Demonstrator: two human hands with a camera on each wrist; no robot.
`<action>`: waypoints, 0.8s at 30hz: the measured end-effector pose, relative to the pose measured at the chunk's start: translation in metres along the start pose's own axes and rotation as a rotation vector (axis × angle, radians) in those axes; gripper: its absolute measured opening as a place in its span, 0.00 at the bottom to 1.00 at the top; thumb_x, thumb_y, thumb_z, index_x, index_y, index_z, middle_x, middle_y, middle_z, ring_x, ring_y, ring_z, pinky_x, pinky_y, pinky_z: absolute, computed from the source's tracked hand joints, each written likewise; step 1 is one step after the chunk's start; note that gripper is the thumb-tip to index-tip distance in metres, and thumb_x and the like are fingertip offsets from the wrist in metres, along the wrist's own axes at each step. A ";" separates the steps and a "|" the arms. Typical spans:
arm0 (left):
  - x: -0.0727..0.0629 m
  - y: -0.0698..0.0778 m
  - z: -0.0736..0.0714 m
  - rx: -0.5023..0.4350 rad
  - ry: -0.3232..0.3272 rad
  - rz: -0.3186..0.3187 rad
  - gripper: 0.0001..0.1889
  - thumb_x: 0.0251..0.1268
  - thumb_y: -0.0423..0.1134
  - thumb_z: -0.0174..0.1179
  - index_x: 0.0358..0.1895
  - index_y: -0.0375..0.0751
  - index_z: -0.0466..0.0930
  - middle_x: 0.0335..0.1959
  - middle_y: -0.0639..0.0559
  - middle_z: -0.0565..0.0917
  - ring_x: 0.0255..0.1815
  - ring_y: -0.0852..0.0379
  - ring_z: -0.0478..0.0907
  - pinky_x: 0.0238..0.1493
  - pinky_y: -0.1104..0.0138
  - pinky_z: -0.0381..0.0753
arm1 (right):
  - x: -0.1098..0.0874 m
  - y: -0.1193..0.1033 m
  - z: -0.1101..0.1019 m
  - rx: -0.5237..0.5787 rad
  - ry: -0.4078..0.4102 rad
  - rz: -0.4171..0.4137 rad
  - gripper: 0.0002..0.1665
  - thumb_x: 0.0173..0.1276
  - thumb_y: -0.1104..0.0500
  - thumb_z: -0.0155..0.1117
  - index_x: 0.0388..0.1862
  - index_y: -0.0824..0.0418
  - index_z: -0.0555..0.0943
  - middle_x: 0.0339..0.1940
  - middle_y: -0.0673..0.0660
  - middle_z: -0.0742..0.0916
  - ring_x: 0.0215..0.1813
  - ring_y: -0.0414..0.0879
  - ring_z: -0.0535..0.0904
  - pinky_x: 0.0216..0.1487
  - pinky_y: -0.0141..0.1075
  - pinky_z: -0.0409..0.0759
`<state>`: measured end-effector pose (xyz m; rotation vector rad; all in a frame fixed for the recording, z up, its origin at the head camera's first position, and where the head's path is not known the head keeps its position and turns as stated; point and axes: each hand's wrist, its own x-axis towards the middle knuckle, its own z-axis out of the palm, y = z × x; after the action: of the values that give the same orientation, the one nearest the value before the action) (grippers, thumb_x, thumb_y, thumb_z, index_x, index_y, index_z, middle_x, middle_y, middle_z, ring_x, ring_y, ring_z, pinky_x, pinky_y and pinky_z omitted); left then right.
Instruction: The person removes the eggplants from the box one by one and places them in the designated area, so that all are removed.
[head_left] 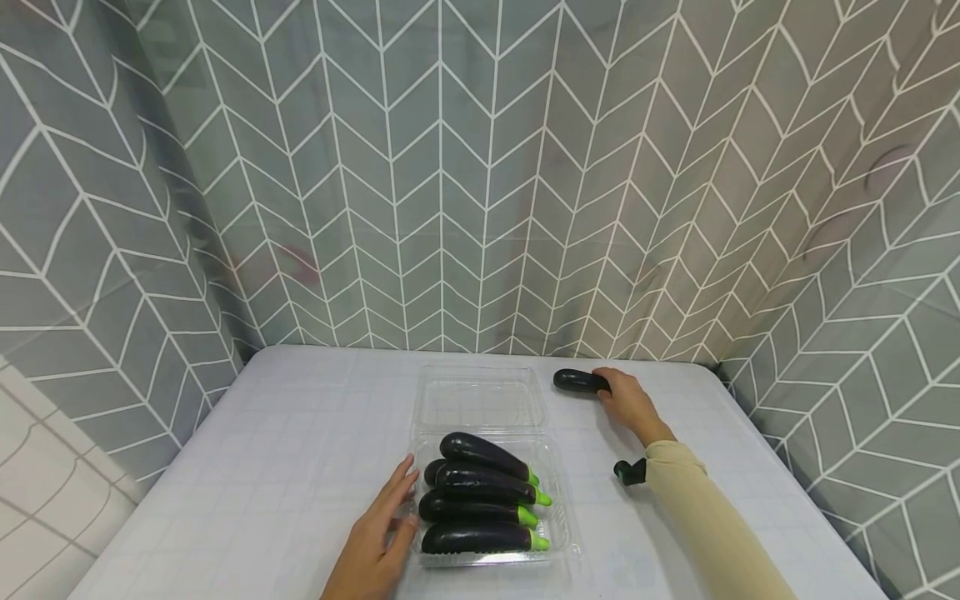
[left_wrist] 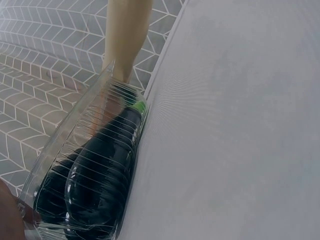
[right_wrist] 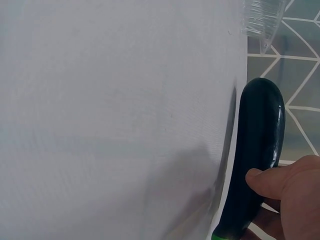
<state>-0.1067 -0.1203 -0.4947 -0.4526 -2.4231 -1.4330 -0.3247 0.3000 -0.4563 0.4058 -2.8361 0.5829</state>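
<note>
My right hand (head_left: 626, 404) grips a dark eggplant (head_left: 576, 381) by its stem half at the back right of the table. In the right wrist view the thumb lies across this eggplant (right_wrist: 257, 135), with fingers beneath and its green cap at the bottom edge. Several glossy eggplants (head_left: 480, 506) with green caps lie side by side in a clear plastic clamshell box (head_left: 558, 500). At the box's left wall rests my left hand (head_left: 378, 533), its fingers loosely extended. The left wrist view shows the ribbed box wall (left_wrist: 55, 135) with eggplants (left_wrist: 102, 170) behind it.
The box's clear lid (head_left: 480, 400) lies folded back toward the rear. A small dark object (head_left: 630, 472) shows beside the right sleeve (head_left: 697, 500). A white cloth covers the table (head_left: 247, 475); grey patterned curtains (head_left: 465, 183) stand behind and at both sides.
</note>
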 end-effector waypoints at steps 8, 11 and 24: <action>-0.001 -0.001 0.000 -0.006 0.002 0.007 0.30 0.69 0.23 0.59 0.74 0.34 0.71 0.81 0.48 0.63 0.68 0.45 0.75 0.53 0.61 0.85 | -0.001 -0.003 0.002 -0.003 -0.032 0.018 0.25 0.70 0.73 0.62 0.66 0.75 0.76 0.63 0.76 0.80 0.65 0.72 0.75 0.66 0.64 0.71; -0.001 -0.002 0.000 -0.010 0.005 0.015 0.30 0.68 0.23 0.59 0.74 0.33 0.71 0.81 0.48 0.63 0.69 0.45 0.74 0.53 0.61 0.85 | -0.002 -0.003 0.002 -0.002 -0.032 0.025 0.25 0.70 0.73 0.62 0.66 0.75 0.76 0.63 0.76 0.80 0.66 0.72 0.75 0.66 0.64 0.71; -0.001 -0.003 0.001 -0.001 0.036 0.045 0.31 0.65 0.21 0.61 0.73 0.32 0.72 0.80 0.46 0.65 0.65 0.45 0.78 0.51 0.62 0.85 | -0.008 -0.015 -0.007 0.038 0.059 -0.045 0.27 0.70 0.69 0.65 0.67 0.73 0.76 0.65 0.74 0.80 0.67 0.71 0.74 0.67 0.62 0.71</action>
<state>-0.1069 -0.1207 -0.4978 -0.4744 -2.3696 -1.4116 -0.3114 0.2914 -0.4463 0.4505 -2.7558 0.6307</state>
